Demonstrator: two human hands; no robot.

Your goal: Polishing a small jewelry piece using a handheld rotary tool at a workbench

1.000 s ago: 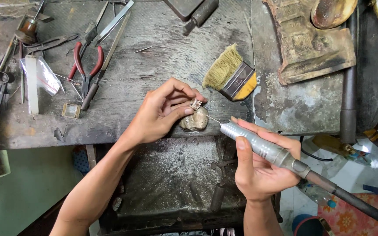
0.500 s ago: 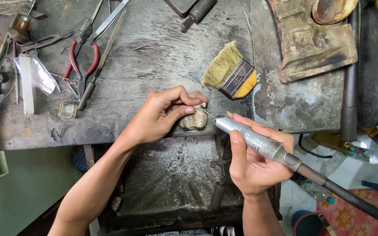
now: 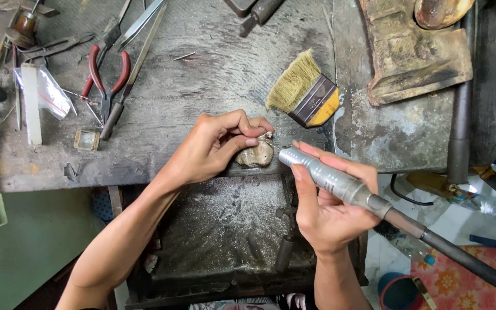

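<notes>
Just one rotary handpiece (image 3: 340, 183), one brush (image 3: 305, 92), two hands

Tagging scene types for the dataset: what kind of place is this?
Probably a jeweller's or metalworker's bench. The right hand holds a rotary handpiece to a tiny metal piece pinched in the left hand; red-handled pliers and a brush lie on the scarred worktop.

tiny pinched piece (image 3: 268, 135) unclear (too sm.)

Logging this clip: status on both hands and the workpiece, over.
Left hand pinching a small metal piece on the worn bench peg. Right hand gripping the rotary handpiece, tip at the piece. Brush lies clear behind.
</notes>
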